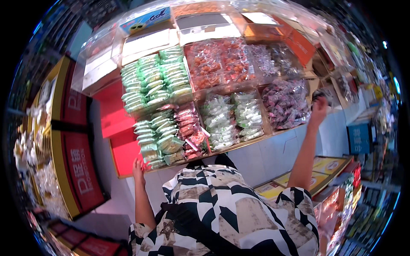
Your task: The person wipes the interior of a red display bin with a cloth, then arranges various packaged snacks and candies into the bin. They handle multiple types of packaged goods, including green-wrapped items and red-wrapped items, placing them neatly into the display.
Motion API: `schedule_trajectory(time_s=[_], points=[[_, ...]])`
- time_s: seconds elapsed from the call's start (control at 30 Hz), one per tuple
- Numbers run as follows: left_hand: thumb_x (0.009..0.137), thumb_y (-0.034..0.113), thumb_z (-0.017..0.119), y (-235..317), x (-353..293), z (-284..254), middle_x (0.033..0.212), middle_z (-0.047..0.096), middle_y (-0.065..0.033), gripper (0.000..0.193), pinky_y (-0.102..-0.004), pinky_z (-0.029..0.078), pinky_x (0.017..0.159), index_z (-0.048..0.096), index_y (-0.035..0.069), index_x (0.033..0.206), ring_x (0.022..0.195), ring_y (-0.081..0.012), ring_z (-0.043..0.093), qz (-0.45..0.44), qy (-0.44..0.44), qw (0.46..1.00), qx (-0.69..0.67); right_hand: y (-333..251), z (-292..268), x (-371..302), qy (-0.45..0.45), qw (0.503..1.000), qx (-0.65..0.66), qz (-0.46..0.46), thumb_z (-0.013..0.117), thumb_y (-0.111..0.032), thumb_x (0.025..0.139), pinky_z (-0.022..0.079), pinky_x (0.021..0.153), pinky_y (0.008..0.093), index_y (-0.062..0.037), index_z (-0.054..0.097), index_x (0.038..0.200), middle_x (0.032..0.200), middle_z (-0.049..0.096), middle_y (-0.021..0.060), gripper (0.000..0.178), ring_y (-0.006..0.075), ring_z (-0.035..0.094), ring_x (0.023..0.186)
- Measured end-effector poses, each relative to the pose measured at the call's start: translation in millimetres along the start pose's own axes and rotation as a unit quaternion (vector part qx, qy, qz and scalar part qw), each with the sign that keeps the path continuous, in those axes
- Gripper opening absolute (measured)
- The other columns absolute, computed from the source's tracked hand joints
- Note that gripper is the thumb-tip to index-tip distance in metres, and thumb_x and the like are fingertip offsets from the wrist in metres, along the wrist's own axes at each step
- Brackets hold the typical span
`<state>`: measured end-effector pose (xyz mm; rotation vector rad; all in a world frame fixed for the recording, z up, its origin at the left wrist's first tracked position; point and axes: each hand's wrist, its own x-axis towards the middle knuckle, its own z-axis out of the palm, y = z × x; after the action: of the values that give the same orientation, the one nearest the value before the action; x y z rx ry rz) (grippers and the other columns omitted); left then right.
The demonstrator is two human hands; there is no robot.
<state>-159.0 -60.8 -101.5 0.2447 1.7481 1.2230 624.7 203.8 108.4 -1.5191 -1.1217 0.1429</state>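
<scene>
My left hand (139, 171) is at the front left edge of a display counter, fingers stretched out and holding nothing. Beside it stand rows of light green wrapped snack packets (146, 135), with pink-red packets (186, 121) to their right. My right hand (319, 110) reaches to the right end of the counter, its fingers closed around a dark wrapped packet (323, 94) whose contents are too small to make out. Left of that hand lies a heap of purple-wrapped sweets (285, 103). Green-and-white packets (220, 117) fill the compartment further left.
Behind are more green packets (147, 77) and bags of orange-red snacks (220, 62). A red panel (113, 113) covers the counter's left part. Red-and-yellow display stands (79, 149) are on the left, and a low yellow-topped stand (324, 168) is near my right elbow.
</scene>
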Motion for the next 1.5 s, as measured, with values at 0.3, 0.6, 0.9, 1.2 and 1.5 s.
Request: schedule_trajectory(time_s=[0.3,0.6,0.9,1.2,1.5], points=[[0.100,0.033,0.048,26,-71,64,0.119,0.058,-0.0002,0.042,-0.0250,0.046,0.075,0.049,0.015,0.138,0.092,-0.0102,0.055,0.072,0.099,0.992,-0.041,-19,170,-60,-0.332,0.923,-0.179,-0.077,0.055,-0.014,0.086,0.049,0.088,0.0437,0.0012,0.059,0.116,0.108,0.065,0.0232,0.034,0.0378,0.063,0.101],[0.101,0.035,0.044,43,-79,76,0.117,0.060,-0.0013,0.039,-0.0269,0.044,0.080,0.057,0.014,0.131,0.091,-0.0107,0.054,0.135,0.117,0.983,0.040,-44,183,-75,-0.428,0.858,-0.282,0.009,0.053,-0.020,0.090,0.045,0.083,0.0544,-0.0026,0.035,0.131,0.102,0.062,0.0321,0.048,0.0491,0.060,0.097],[0.100,0.036,0.043,4,-46,51,0.119,0.061,-0.0046,0.043,-0.0309,0.045,0.086,0.055,0.011,0.134,0.103,-0.0152,0.057,0.126,0.134,0.983,-0.008,-47,144,-66,-0.413,0.904,-0.046,-0.097,0.058,-0.009,0.088,0.047,0.095,0.0364,-0.0039,0.058,0.125,0.120,0.063,0.0196,0.037,0.0283,0.061,0.112],[0.098,0.047,0.047,-1,-53,64,0.108,0.060,-0.0033,0.051,-0.0259,0.040,0.069,0.054,0.011,0.133,0.078,-0.0088,0.046,0.101,0.169,0.977,-0.082,61,-11,45,-0.027,0.988,-0.148,0.035,0.053,-0.012,0.091,0.052,0.077,0.0303,0.0002,0.064,0.108,0.098,0.069,0.0099,0.023,0.0180,0.066,0.085],[0.093,0.058,0.048,-22,-85,115,0.143,0.040,-0.0050,0.072,-0.0410,0.033,0.103,0.032,0.012,0.146,0.128,-0.0204,0.039,0.133,0.279,0.939,-0.151,180,-45,106,-0.361,0.870,-0.047,0.334,0.050,-0.037,0.097,0.044,0.065,0.0252,-0.0083,0.065,0.110,0.096,0.064,0.0002,0.035,0.0105,0.055,0.078]])
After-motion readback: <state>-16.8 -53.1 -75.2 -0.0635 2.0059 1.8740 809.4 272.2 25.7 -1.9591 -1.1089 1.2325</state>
